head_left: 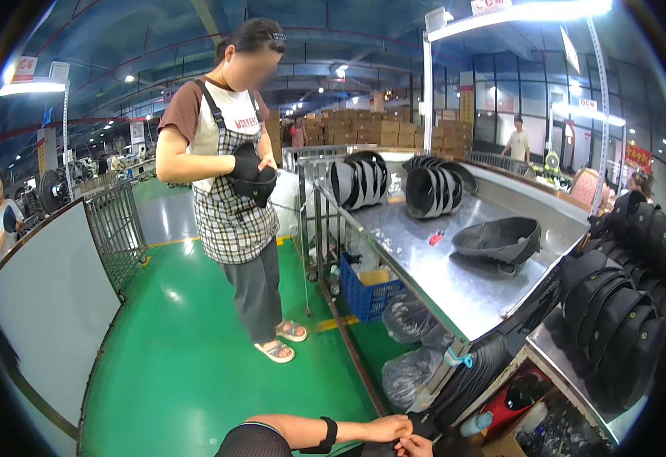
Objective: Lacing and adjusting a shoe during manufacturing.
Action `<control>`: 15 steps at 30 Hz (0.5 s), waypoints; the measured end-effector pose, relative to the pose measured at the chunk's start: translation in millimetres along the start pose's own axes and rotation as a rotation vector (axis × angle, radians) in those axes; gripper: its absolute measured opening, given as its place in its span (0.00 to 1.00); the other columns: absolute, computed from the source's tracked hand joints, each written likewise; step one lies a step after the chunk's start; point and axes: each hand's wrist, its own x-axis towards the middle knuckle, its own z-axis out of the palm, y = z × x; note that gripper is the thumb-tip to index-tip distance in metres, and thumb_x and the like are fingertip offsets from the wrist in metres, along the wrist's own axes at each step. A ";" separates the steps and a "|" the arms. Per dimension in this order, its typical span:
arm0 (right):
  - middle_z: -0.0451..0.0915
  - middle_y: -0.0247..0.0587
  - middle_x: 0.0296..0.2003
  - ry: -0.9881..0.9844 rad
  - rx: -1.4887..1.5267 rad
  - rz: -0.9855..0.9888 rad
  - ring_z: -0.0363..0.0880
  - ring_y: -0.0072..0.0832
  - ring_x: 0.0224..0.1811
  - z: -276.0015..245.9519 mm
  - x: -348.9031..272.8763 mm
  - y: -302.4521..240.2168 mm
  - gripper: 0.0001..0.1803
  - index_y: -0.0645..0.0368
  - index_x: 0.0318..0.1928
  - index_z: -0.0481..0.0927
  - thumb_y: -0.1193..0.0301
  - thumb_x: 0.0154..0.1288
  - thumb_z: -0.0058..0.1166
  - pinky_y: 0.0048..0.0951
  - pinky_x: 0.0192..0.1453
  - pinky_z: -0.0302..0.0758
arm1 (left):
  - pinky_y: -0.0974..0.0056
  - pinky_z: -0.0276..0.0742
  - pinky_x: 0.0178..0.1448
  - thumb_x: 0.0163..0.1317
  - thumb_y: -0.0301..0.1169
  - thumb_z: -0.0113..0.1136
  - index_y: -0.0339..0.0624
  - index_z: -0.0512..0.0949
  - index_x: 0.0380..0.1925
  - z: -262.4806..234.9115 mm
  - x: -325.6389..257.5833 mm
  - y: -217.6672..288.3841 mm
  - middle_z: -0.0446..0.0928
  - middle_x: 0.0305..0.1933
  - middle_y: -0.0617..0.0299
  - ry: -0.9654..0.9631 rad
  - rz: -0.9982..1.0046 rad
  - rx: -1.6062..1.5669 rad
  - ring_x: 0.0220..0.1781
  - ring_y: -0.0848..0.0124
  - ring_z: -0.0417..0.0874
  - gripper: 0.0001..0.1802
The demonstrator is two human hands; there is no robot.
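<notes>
At the lower edge, my left hand [388, 428] reaches in with a black band [327, 435] round its wrist. Its fingers are curled closed beside dark material [423, 421]. Just below it, the fingers of my right hand [415, 445] are bent and pinched together, close to the left fingertips. What either hand grips is too small and too hidden to name. A black moulded cap-like piece [498, 242] lies on the metal worktable [455, 293], and nested stacks of similar black pieces [433, 192] stand farther back on it.
A person in a checked apron [230, 221] stands ahead, handling a black piece [254, 179]. Below the table are a blue crate [369, 293] and clear plastic bags [409, 375]. More black stacks [611, 312] crowd the right. A white partition [51, 305] borders the left.
</notes>
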 end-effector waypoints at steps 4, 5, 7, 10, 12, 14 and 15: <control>0.78 0.31 0.21 0.033 -0.348 -0.004 0.73 0.20 0.20 9.8 11.5 13.6 0.08 0.58 0.35 0.80 0.69 0.68 0.48 0.22 0.22 0.67 | 0.64 0.72 0.45 0.63 0.34 0.58 0.40 0.76 0.44 -18.7 -25.0 25.8 0.72 0.37 0.60 0.476 -0.209 -0.278 0.38 0.71 0.75 0.13; 0.79 0.34 0.22 -0.018 -0.418 -0.033 0.73 0.19 0.19 8.4 11.3 17.4 0.08 0.62 0.37 0.80 0.74 0.68 0.47 0.21 0.22 0.68 | 0.64 0.72 0.47 0.63 0.35 0.59 0.40 0.75 0.46 -16.3 -33.7 11.6 0.73 0.39 0.59 0.449 -0.310 -0.292 0.39 0.71 0.76 0.15; 0.82 0.38 0.24 -0.092 -0.538 -0.007 0.81 0.19 0.22 9.0 10.9 5.8 0.10 0.63 0.42 0.83 0.77 0.64 0.50 0.21 0.27 0.76 | 0.64 0.73 0.52 0.63 0.39 0.59 0.39 0.72 0.50 -4.1 -56.1 -14.3 0.74 0.45 0.56 0.359 -0.463 -0.320 0.45 0.68 0.77 0.20; 0.80 0.35 0.25 -0.207 -0.431 0.066 0.76 0.18 0.20 -1.0 13.8 -1.1 0.10 0.63 0.42 0.80 0.79 0.67 0.44 0.19 0.22 0.71 | 0.55 0.68 0.63 0.62 0.51 0.57 0.33 0.66 0.57 18.1 -77.2 -39.2 0.71 0.56 0.44 0.114 -0.411 -0.178 0.60 0.55 0.73 0.35; 0.79 0.34 0.24 -0.238 -0.540 0.030 0.76 0.18 0.19 7.8 21.5 -16.9 0.11 0.62 0.38 0.79 0.81 0.66 0.41 0.19 0.19 0.70 | 0.55 0.67 0.64 0.61 0.51 0.58 0.29 0.62 0.60 13.8 -80.4 -47.1 0.67 0.60 0.40 -0.071 -0.444 -0.296 0.61 0.51 0.71 0.39; 0.77 0.36 0.21 -0.272 -0.674 -0.121 0.76 0.21 0.18 13.9 33.8 -25.2 0.08 0.61 0.32 0.75 0.84 0.61 0.42 0.24 0.21 0.72 | 0.53 0.63 0.67 0.62 0.53 0.55 0.30 0.61 0.61 9.6 -89.6 -57.1 0.63 0.65 0.39 -0.212 -0.582 -0.200 0.67 0.47 0.65 0.40; 0.74 0.40 0.18 -0.233 -0.789 -0.186 0.76 0.27 0.17 13.1 37.9 -23.9 0.06 0.61 0.29 0.72 0.84 0.58 0.44 0.28 0.22 0.72 | 0.51 0.67 0.63 0.62 0.54 0.53 0.32 0.70 0.55 -9.7 -84.3 -34.9 0.70 0.59 0.41 -0.256 -0.605 0.083 0.61 0.48 0.71 0.35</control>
